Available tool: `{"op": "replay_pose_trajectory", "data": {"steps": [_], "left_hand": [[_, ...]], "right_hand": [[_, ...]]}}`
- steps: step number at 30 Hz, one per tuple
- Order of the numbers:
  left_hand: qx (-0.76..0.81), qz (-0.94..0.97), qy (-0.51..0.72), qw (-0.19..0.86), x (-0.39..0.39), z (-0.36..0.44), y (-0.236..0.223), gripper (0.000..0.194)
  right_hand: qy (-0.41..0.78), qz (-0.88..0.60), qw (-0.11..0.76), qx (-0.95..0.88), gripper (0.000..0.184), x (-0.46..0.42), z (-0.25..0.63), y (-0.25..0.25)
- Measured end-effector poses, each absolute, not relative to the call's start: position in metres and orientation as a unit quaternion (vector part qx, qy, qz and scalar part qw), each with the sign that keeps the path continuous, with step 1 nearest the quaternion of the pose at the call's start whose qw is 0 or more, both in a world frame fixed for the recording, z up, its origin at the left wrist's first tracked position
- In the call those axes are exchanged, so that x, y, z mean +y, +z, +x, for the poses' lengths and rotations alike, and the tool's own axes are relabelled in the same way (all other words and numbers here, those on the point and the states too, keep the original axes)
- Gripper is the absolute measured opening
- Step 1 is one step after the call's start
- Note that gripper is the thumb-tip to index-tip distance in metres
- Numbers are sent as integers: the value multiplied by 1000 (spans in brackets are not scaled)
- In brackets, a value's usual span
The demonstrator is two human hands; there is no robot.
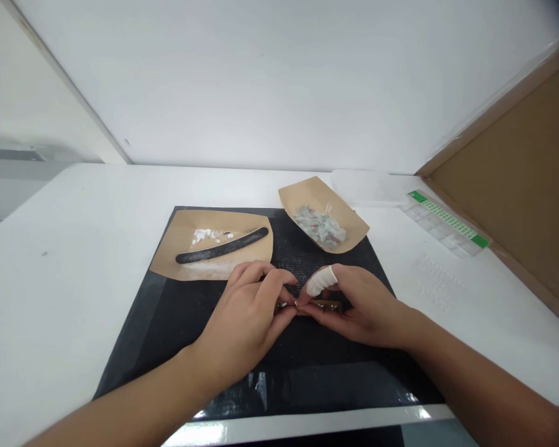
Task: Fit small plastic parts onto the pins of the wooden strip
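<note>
My left hand point(254, 304) and my right hand point(354, 304) meet over a black mat point(177, 329), fingertips pinched together. Between them shows a tiny white piece point(297, 303), too small to name; both hands' fingertips close on it. A white finger cover point(321, 281) wraps one finger of my right hand. Under the fingers lies a narrow brown strip point(302, 313) with small shiny bits along it, mostly hidden by my hands. Beyond my left hand, a black curved nail file point(222, 246) rests across a brown paper tray point(168, 248) beside small white flakes point(205, 236).
Another brown paper tray point(354, 226), holding small clear packets point(320, 225), sits at the mat's back right corner. Farther right on the white table point(41, 298) lies a clear plastic case with a green label point(449, 218). White panels stand behind, brown board point(517, 167) at right.
</note>
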State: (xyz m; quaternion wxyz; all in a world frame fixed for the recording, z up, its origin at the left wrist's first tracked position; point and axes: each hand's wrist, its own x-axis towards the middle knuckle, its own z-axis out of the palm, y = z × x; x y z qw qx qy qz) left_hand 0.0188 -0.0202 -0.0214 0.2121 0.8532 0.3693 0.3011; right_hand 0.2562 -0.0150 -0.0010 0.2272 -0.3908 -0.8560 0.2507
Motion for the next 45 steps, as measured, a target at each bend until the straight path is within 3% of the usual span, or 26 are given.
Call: {"op": "replay_pose_trajectory", "data": {"steps": [30, 40, 45], "left_hand": [[372, 853, 298, 215, -20, 20, -22, 30], [356, 870, 291, 178, -20, 19, -21, 6], [345, 875, 297, 165, -20, 19, -19, 6]], "right_hand": [[198, -330, 221, -896, 10, -12, 258, 4], [266, -364, 227, -864, 20, -9, 259, 9], [300, -378, 297, -824, 31, -7, 264, 8]]}}
